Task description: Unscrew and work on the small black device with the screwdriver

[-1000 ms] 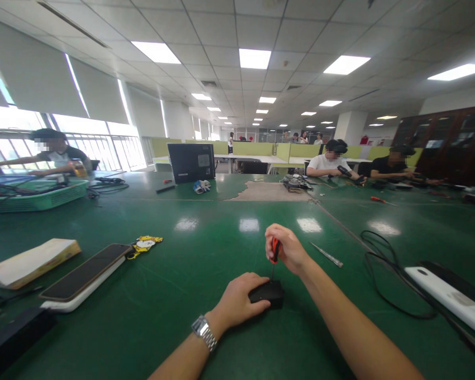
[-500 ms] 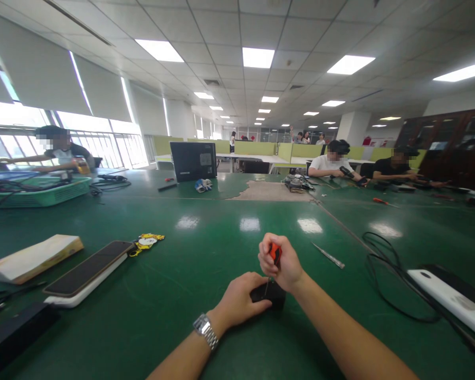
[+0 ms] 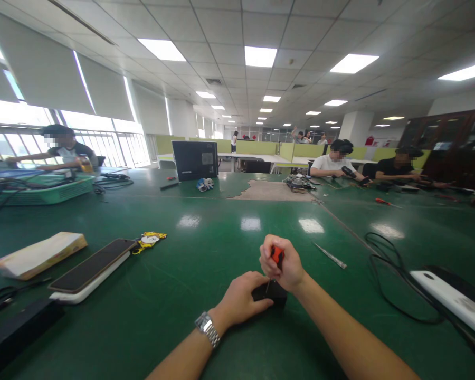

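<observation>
On the green table in front of me lies a small black box. My left hand, with a silver watch on the wrist, grips the box from its left side, thumb along the near edge and fingers over the far one. My right hand is closed around the red and black handle of a screwdriver. Its thin shaft points down, and the tip meets the top of the box; the exact contact spot is too small to make out.
A thin clear-handled screwdriver lies right of my hands. Left are a phone, a yellow item and a paper box. A black cable and white device lie right. People sit at the table's far sides.
The whole view has shifted slightly, moving things a little to the right in the picture. Both hands keep their hold on the box and the screwdriver.
</observation>
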The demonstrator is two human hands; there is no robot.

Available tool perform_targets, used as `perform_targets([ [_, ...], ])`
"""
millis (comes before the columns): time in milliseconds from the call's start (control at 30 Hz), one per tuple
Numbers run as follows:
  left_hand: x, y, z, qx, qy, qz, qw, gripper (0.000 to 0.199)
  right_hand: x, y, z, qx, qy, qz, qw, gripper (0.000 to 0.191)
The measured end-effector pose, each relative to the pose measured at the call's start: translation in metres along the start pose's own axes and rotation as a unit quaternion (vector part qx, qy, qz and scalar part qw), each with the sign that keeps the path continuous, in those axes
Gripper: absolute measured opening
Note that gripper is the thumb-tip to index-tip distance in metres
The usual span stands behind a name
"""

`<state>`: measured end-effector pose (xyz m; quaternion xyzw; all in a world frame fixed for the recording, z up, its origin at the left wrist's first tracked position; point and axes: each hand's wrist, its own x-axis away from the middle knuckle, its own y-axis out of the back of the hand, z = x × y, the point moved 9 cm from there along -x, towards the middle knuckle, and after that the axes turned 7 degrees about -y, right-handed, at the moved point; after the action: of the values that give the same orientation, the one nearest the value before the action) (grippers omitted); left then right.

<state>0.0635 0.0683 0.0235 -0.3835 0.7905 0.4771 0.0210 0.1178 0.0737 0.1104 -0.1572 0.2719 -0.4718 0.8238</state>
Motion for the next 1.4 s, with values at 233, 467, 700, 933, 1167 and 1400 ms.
perform_targets([
  [233,-0.001,0.002,-0.004,0.023,-0.009,-0.002,1.000,0.045,0.000,-0.004,-0.004,0.004,-0.007,0.015,1.000,0.027],
  [467,0.000,0.002,-0.002,0.022,0.004,-0.002,1.000,0.041,-0.001,-0.004,-0.005,0.051,0.003,0.002,0.999,0.021],
  [700,0.001,0.001,0.001,-0.012,0.018,0.009,1.000,0.042,-0.004,0.007,0.003,0.191,-0.015,-0.036,0.981,0.017],
  [933,0.001,-0.001,0.005,-0.002,0.030,0.007,1.000,0.045,-0.004,0.001,0.000,0.112,-0.053,-0.019,0.992,0.011],
  [1167,-0.001,0.001,-0.001,0.001,0.012,0.002,1.000,0.046,-0.006,0.009,0.002,0.140,-0.035,-0.095,0.985,0.014],
  [1400,0.000,0.001,-0.001,0.002,0.008,-0.001,1.000,0.045,-0.005,0.012,0.008,0.135,-0.013,-0.108,0.985,0.013],
])
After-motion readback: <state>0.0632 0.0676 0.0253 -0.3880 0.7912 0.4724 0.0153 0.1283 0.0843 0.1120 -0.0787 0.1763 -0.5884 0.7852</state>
